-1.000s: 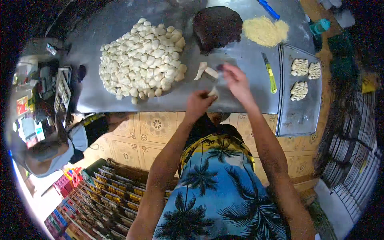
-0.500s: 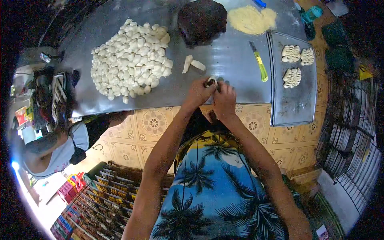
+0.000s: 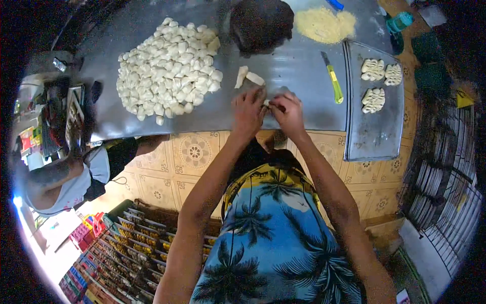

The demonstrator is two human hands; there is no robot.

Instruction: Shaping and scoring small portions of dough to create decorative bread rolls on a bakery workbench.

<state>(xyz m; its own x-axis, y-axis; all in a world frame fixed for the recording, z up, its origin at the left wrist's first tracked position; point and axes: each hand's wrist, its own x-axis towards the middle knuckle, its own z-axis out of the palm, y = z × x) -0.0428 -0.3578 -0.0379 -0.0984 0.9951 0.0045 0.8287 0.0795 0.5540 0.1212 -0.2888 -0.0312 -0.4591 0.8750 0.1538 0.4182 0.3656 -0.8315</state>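
My left hand and my right hand meet near the front edge of the steel table, both closed on a small dough piece, partly hidden by my fingers. Just behind them lie two strips of white dough. To their left is a large heap of white dough lumps. A dark brown mass sits at the back, beside a pile of pale yellow crumbs. A yellow-green knife lies to the right of my hands.
A tray on the right holds three shaped dough pieces. A teal bottle and blue tool are behind. Another person is at the left. Racks of baked goods stand lower left, metal racks right.
My right hand has moved down from near the dough strips to meet my left. Since half a second ago my left fingers have reached forward over the small piece.
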